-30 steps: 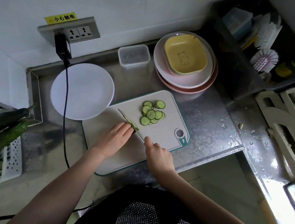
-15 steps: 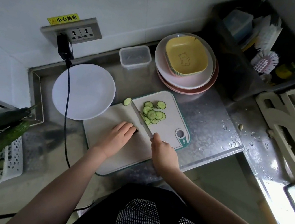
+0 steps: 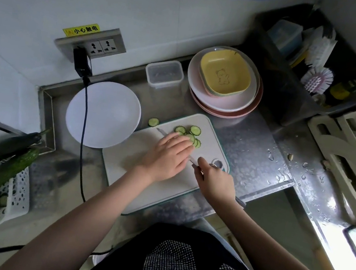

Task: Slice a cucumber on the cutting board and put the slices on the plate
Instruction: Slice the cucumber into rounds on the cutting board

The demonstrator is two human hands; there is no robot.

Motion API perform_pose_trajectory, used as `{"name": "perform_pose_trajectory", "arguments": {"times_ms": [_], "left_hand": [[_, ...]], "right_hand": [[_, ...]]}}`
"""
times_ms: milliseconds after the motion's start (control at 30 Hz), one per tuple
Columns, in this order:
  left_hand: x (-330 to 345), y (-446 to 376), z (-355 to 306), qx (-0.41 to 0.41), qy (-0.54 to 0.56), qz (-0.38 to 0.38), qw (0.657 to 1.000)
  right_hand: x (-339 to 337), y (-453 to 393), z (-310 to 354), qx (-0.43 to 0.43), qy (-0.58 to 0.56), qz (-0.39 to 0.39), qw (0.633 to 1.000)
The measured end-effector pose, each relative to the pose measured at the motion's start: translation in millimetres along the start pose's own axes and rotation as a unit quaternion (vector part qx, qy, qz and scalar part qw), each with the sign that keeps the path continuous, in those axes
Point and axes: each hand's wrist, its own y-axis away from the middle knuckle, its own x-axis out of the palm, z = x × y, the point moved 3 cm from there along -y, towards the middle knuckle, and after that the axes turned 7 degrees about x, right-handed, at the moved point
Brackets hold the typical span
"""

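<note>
Now the flat, open left hand [image 3: 169,156] should gather the round green cucumber slices [image 3: 192,135] gently onto the silver knife [image 3: 192,161] gripped by the right hand [image 3: 217,181], and not miss the stray slice [image 3: 153,122].

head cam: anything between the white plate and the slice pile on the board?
One stray cucumber slice sits on the steel counter, off the cutting board, between the white plate and the slice pile. The knife tip also pokes out there.
</note>
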Motion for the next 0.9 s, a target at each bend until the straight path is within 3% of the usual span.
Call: {"name": "perform_pose_trajectory", "arguments": {"times_ms": [167, 333, 433, 500, 600, 633, 700, 900], "left_hand": [[10.9, -0.6, 8.8, -0.032, 0.053, 0.048, 0.997], [13.8, -8.5, 22.2, -0.115, 0.078, 0.249, 0.959], [12.3, -9.7, 33.5, -0.170, 0.113, 0.318, 0.926], [9.6, -8.6, 42.7, -0.244, 0.180, 0.268, 0.914], [0.6, -3.4, 64.1, -0.376, 0.228, 0.081, 0.894], [-3.4, -0.3, 72.1, -0.404, 0.218, 0.050, 0.887], [-4.9, 6.6, 89.2, -0.425, 0.183, 0.056, 0.885], [21.2, 3.5, 118.6, -0.337, 0.110, 0.230, 0.906]], "right_hand": [[-4.4, -3.3, -4.2, -0.046, 0.092, -0.044, 0.994], [0.6, -0.5, -10.7, -0.069, 0.110, -0.039, 0.991], [3.2, 1.2, -19.0, -0.073, 0.102, -0.041, 0.991], [1.6, 2.4, -26.2, -0.071, 0.090, -0.054, 0.992], [-5.4, 4.5, -39.2, -0.053, 0.101, -0.066, 0.991], [-5.8, 5.0, -44.6, -0.045, 0.102, -0.060, 0.992], [-4.4, 5.1, -54.0, -0.027, 0.102, -0.044, 0.993], [-4.0, 2.2, -49.7, 0.074, 0.038, -0.018, 0.996]]}}
